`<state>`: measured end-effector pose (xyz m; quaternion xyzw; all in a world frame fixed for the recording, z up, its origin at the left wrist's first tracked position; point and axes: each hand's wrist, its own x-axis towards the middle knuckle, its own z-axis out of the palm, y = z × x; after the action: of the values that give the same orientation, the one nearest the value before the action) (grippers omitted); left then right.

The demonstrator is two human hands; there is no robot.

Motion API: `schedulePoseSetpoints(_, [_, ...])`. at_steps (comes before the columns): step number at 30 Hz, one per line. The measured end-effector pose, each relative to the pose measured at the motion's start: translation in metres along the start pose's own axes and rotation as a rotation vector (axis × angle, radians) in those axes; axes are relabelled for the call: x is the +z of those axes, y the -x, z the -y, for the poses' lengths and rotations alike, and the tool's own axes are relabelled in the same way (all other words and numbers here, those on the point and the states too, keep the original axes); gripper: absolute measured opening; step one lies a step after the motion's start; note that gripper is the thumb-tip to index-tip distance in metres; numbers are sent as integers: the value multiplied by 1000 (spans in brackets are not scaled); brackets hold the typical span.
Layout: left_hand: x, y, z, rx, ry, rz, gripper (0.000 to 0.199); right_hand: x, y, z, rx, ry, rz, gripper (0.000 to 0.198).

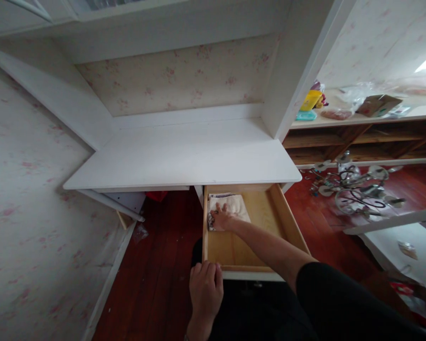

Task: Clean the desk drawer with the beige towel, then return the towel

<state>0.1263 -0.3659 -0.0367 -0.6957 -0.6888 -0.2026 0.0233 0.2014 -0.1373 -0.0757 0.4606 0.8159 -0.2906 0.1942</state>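
A wooden drawer (287, 213) is pulled out from under the white desk (191, 151). Inside it, at the back left, lies a folded pale cloth (238, 204) with a dark pattern along its edge. My right hand (223, 219) reaches into the drawer and rests on the cloth, palm down with the fingers spread. At the drawer's front left corner, my left hand (206, 289) has its fingers curled over the edge; the fingertips are partly hidden.
A metal chandelier (362, 187) lies on the red wooden floor (156, 279) to the right. Behind it, a low shelf (358, 123) carries a cardboard box (379, 105), plastic bags and a yellow container (310, 100). Floral-papered wall (28, 199) stands at the left.
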Motion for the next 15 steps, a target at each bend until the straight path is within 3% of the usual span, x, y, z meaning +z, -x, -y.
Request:
schedulePoseSetpoints(3, [-1,-1,0,16,-6,1,25,-16,-13,-3,119,-23,13,68])
schedulePoseSetpoints(9, [-2,-2,1,36,-2,-25,28,-25,-9,-19,144,-91,24,68])
schedulePoseSetpoints(15, [0,-1,3,46,0,-2,30,-15,25,-90,139,-111,-71,64])
